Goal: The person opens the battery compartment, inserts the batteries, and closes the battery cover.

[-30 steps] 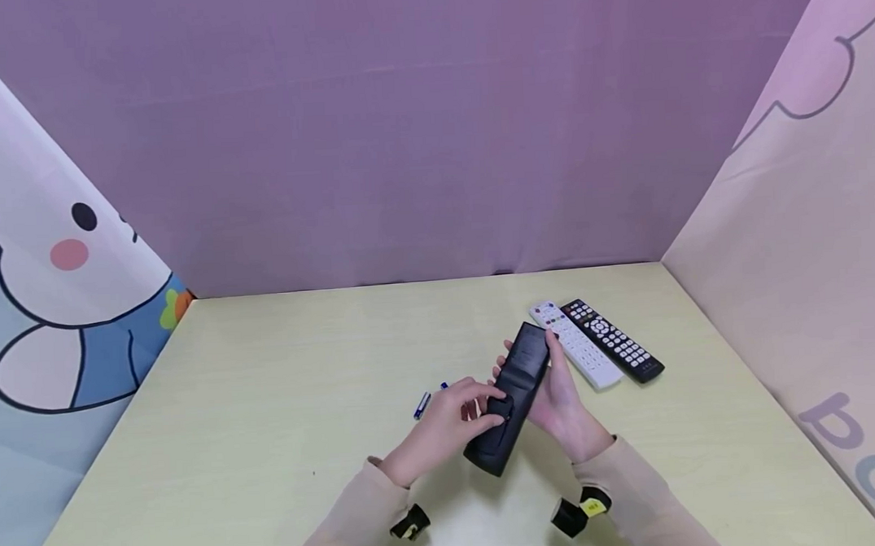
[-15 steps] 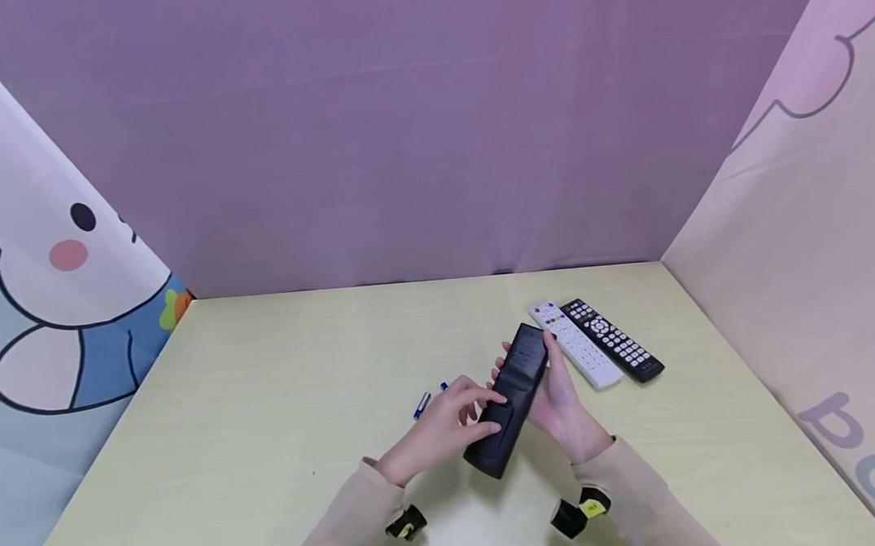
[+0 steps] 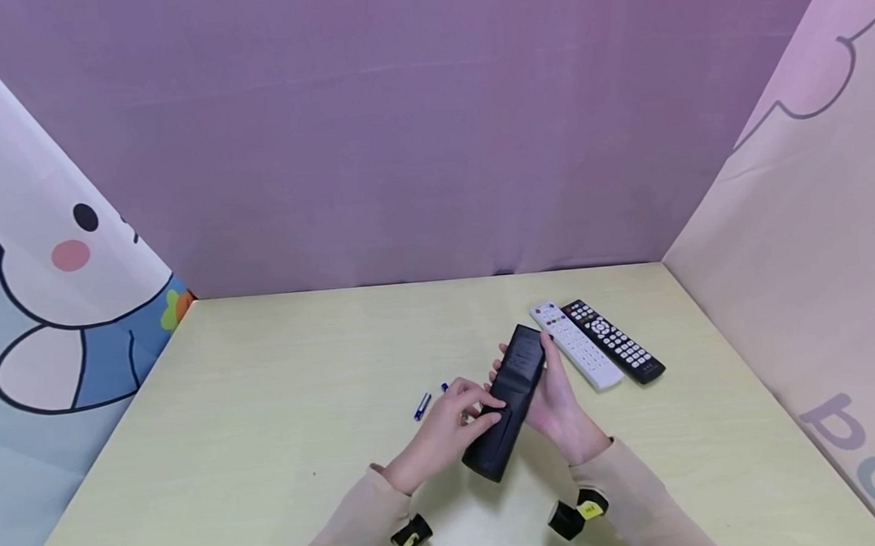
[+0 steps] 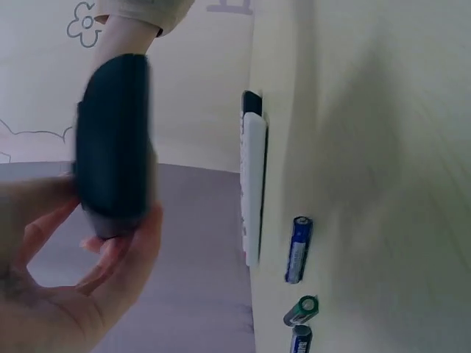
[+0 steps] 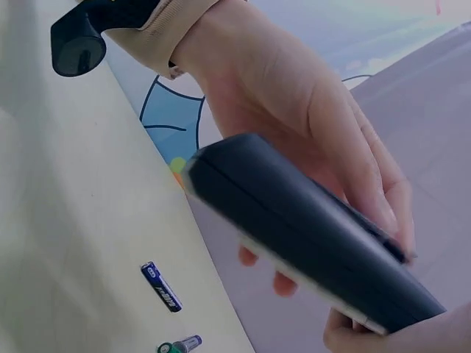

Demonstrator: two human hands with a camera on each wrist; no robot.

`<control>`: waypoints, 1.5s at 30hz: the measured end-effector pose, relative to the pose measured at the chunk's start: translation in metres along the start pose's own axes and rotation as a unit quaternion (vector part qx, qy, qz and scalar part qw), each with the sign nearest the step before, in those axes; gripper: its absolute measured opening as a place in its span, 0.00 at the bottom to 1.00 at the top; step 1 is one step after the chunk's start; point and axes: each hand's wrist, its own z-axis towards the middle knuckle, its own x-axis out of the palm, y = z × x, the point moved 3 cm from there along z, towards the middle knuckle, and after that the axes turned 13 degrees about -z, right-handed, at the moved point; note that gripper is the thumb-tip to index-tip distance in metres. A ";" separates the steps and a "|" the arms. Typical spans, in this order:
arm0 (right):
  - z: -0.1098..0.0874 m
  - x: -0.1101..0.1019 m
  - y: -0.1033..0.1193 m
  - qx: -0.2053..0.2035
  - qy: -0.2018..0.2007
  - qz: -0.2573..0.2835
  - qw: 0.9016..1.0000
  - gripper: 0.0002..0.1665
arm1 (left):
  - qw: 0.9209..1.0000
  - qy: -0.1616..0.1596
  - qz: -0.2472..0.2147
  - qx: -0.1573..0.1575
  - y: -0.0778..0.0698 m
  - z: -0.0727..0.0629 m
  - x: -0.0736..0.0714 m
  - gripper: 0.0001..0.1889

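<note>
"What could go wrong here?"

"I'd say the battery cover [image 5: 388, 246] could jump off and drop to the bench [image 3: 266, 378], if a lopsided pinch frees one edge first; an edge seems to stand proud."

"Where's the held remote [image 3: 514, 384]?"

"Raised and slanted, back upward, left of the white remote [image 3: 578, 348] and nearer the person. The batteries [image 3: 423, 406] lie farther left of the white remote; a falling cover might set one rolling."

"And the hands?"

"The right hand [image 3: 559, 402], just nearside of the white remote, curls round the held remote's far half, thumb along the edge. The left hand [image 3: 444, 423], well left of the white remote, reaches in with thumb and index bent close together, apparently pinching the cover. Its other fingers are partly hidden."

"So a slack right grip?"

"Would likely let everything twist."
</note>
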 end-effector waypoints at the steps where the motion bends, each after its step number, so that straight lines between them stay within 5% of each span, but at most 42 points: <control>1: 0.000 0.000 0.000 -0.001 -0.001 0.001 1.000 0.40 | 1.000 -0.006 -0.004 0.002 0.000 0.000 0.001 0.08; 15: -0.001 0.001 -0.002 0.002 -0.003 0.009 1.000 0.39 | 0.997 -0.060 -0.047 0.004 0.004 -0.003 0.004 0.08; 25: -0.004 0.003 -0.002 -0.004 0.039 0.016 0.999 0.38 | 0.986 -0.094 -0.114 -0.079 0.007 -0.002 0.004 0.11; 29: -0.001 -0.003 -0.003 -0.020 0.080 0.013 0.997 0.36 | 0.988 -0.100 -0.083 -0.080 0.006 -0.002 0.004 0.10; 36: -0.002 -0.001 -0.003 -0.006 0.004 0.011 1.000 0.37 | 0.994 -0.103 -0.012 -0.048 0.000 -0.008 0.006 0.11; 45: -0.003 0.000 -0.001 -0.019 -0.008 0.005 1.000 0.35 | 0.987 -0.067 0.143 -0.026 -0.014 -0.019 0.011 0.23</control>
